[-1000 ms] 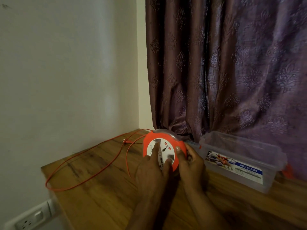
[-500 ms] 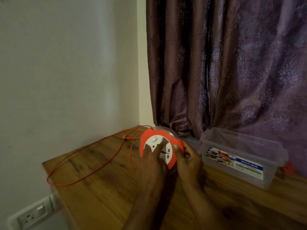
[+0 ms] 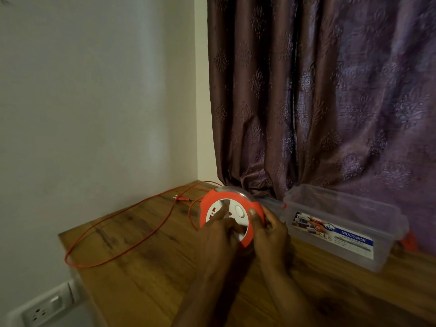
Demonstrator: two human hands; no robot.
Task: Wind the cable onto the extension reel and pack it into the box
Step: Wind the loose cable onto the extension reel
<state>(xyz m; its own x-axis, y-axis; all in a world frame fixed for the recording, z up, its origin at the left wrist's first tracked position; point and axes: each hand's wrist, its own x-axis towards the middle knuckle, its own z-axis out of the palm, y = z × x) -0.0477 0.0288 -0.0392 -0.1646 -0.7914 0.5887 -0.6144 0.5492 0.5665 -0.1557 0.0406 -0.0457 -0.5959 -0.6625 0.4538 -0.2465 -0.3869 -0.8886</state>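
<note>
A round orange extension reel (image 3: pixel 236 204) with a white socket face is held upright just above the wooden table (image 3: pixel 153 286). My left hand (image 3: pixel 218 234) presses on the white face with its fingers. My right hand (image 3: pixel 270 230) grips the reel's right rim. A thin orange cable (image 3: pixel 122 234) runs from the reel in a long loop across the table to the left, and its plug (image 3: pixel 180 198) lies near the back wall. The clear plastic box (image 3: pixel 342 223), open and labelled MULTI-BOX, stands to the right of the reel.
A dark purple curtain (image 3: pixel 318 102) hangs behind the table. A white wall (image 3: pixel 94 102) borders the left side. A wall socket panel (image 3: pixel 44 308) sits below the table's left edge. An orange lid part (image 3: pixel 410 240) shows behind the box.
The white face of the reel has turned under my left hand. The cable loop on the table has shifted slightly towards the reel.
</note>
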